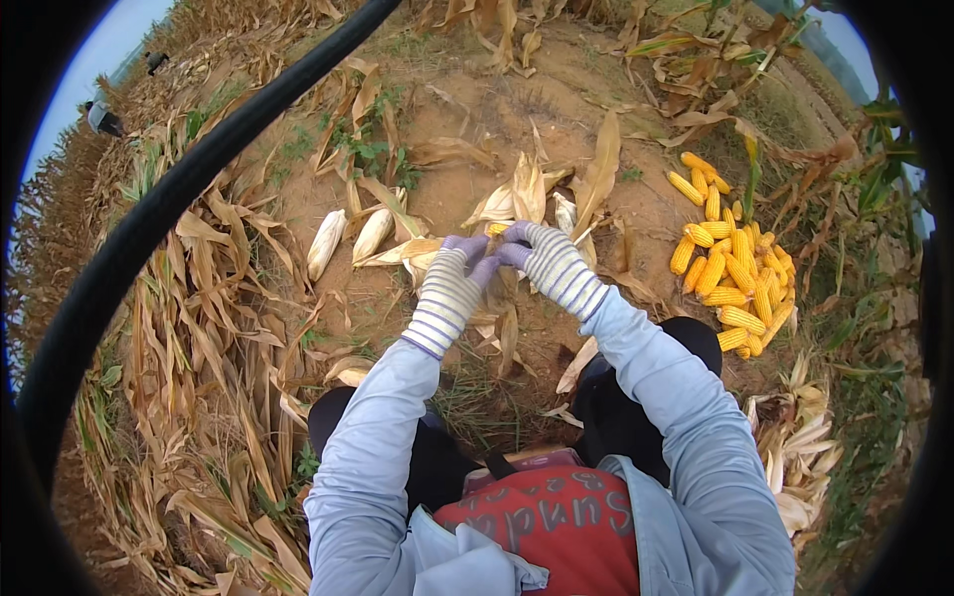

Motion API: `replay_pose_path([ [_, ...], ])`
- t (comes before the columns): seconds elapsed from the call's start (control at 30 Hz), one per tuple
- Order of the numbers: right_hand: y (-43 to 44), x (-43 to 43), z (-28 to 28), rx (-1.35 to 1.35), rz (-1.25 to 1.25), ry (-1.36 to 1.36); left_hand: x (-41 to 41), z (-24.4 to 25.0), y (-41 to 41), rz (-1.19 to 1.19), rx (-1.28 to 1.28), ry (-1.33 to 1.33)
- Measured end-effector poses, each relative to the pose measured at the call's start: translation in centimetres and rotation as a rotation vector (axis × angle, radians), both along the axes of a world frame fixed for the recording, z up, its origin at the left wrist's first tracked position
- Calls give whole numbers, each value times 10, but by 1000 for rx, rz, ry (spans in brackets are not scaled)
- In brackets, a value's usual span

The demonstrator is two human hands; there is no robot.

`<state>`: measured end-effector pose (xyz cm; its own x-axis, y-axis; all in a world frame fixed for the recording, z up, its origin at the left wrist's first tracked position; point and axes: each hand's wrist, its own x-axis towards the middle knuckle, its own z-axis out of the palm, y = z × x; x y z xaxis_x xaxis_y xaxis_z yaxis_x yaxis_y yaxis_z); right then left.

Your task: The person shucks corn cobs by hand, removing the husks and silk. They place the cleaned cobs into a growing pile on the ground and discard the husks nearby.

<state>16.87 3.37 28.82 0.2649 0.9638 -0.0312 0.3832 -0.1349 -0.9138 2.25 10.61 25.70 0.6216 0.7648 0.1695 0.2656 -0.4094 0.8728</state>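
Both hands wear striped knit gloves with purple fingers and meet in front of me. Between them is a small ear of corn, its yellow kernels showing at the far end; fingers hide most of it. My left hand grips it from the left, and my right hand pinches it from the right. Dry husk lies beneath the hands. Just left of them are ears in pale husks. Opened husks lie just beyond the fingers.
A heap of bare yellow corn ears lies on the soil at right. Stripped husks are piled near my right side. Dry stalks and leaves cover the left. A dark curved bar crosses the view. A distant person is at upper left.
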Motion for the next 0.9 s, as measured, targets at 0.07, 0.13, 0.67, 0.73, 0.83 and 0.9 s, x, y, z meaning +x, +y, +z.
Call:
replay_pose_path([
  [0.07, 2, 1, -11, 66, 3, 73, 1, -4, -1, 23, 22, -39],
  [0.13, 2, 0, -12, 45, 6, 139, 1, 0, -3, 2, 55, -47],
  [0.67, 3, -2, -9, 18, 66, -93, 3, -1, -7, 9, 108, 55],
  [0.73, 4, -5, -14, 39, 92, -102, 4, -3, -5, 47, 128, 97],
  [0.83, 1, -13, -2, 25, 111, -127, 2, -5, 3, 139, -135, 65],
  [0.9, 2, -16, -3, 85, 51, -79, 0, -6, 10, 129, -231, 43],
])
